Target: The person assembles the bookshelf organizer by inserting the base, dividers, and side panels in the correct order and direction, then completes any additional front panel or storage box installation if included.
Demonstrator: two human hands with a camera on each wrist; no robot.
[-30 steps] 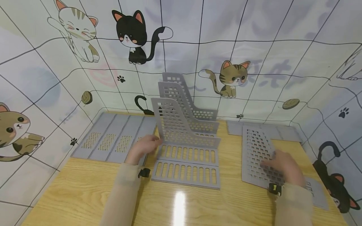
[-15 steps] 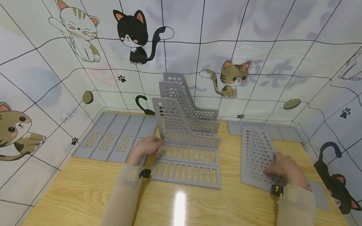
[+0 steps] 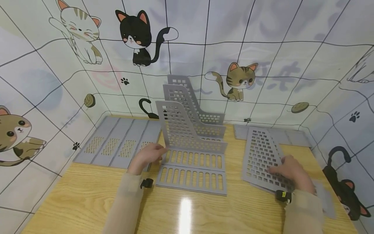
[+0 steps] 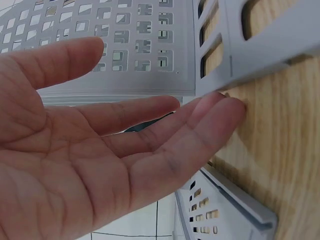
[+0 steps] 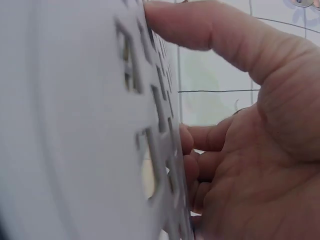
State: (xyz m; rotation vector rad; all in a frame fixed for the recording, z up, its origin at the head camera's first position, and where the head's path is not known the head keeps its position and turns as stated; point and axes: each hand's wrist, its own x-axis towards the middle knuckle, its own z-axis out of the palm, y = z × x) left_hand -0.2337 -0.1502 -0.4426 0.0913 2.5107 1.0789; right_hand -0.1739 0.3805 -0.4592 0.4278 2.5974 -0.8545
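The right hand (image 3: 293,170) pinches a perforated panel (image 3: 262,159) by its right edge; the left hand (image 3: 147,155), fingers relaxed, touches the slotted base (image 3: 191,168), probably to steady it.

We see room for a hand along the table (image 3: 210,213) before the slotted base (image 3: 191,168) and up the narrow gap between it and the panel (image 3: 260,156) in the right hand (image 3: 293,172), while upright dividers (image 3: 181,128) block the back and the left hand (image 3: 147,156) its left edge.
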